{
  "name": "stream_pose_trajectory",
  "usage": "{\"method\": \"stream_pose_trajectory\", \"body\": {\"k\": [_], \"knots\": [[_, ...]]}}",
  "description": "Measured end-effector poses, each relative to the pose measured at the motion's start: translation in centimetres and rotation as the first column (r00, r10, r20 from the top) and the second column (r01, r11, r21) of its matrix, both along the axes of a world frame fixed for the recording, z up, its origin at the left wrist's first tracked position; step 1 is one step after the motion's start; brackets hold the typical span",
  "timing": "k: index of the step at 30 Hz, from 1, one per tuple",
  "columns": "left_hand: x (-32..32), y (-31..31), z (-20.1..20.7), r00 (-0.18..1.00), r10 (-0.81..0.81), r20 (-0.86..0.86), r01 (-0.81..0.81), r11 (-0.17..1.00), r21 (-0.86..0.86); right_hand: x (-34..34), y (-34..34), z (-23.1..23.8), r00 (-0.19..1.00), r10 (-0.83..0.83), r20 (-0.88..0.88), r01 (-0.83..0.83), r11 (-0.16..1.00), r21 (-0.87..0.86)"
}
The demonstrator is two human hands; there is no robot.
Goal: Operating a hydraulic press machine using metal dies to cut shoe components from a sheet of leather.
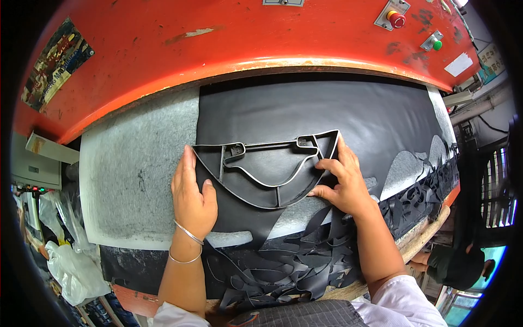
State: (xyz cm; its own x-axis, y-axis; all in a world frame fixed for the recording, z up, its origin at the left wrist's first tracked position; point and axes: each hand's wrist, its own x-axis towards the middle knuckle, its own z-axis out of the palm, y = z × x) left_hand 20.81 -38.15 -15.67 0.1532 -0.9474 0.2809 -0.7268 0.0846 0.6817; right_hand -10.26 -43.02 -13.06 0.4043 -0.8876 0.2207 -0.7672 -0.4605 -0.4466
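**Bracketing a metal die on black sheet**

Pressing in from either side, two bare hands keep the bow-shaped metal die (278,195) at the centre of the frame, where it appears to rest on the black sheet (359,109). The left hand (196,199) is nearly flat, fingers straight at the die's left corner, thumb apart; this grip wraps around nothing, so it likely acts as a side stop. The right hand (347,182) is half curled, its grip having hold of the die's right side: one finger bends over the rim, with the thumb by the lower curve. That hold probably allows fine turning.

Handling the outer wall likely leaves the whole outline easy to see. Right of centre, gaps in the sheet bare the pale surface (139,174); the die sits beside them, presumably to use uncut material closely. Dark scraps (310,267) lie heaped at lower centre, below the die. A red machine (245,32) spans the top.
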Motion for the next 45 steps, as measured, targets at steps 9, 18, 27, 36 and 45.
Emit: {"method": "stream_pose_trajectory", "body": {"k": [9, 18, 27, 36, 45], "knots": [[0.0, 0.0, 0.5, 0.998, -0.009, 0.059, 0.007, 0.999, 0.033, 0.0, 1.1, -0.5, 0.999, -0.009, -0.054, 0.008, 1.0, -0.025], [0.1, -0.2, -0.3, 0.993, 0.01, -0.115, -0.008, 1.0, 0.016, 1.4, 1.1, -1.0, 0.999, -0.039, 0.021, 0.041, 0.993, -0.114], [-0.2, -0.1, 0.4, 0.999, -0.019, -0.036, 0.02, 0.999, 0.035, -0.3, 1.5, -1.7, 0.934, -0.303, 0.19, 0.324, 0.941, -0.093], [-0.8, 0.2, 1.3, 0.919, -0.27, 0.286, 0.253, 0.963, 0.095, -1.2, 1.3, -2.0, 0.933, -0.27, 0.237, 0.297, 0.951, -0.089], [1.1, 0.3, 0.3, 0.9, -0.436, 0.0, 0.434, 0.895, -0.104, -2.0, 1.7, -3.3, 0.927, -0.237, 0.289, 0.258, 0.966, -0.034]]}}
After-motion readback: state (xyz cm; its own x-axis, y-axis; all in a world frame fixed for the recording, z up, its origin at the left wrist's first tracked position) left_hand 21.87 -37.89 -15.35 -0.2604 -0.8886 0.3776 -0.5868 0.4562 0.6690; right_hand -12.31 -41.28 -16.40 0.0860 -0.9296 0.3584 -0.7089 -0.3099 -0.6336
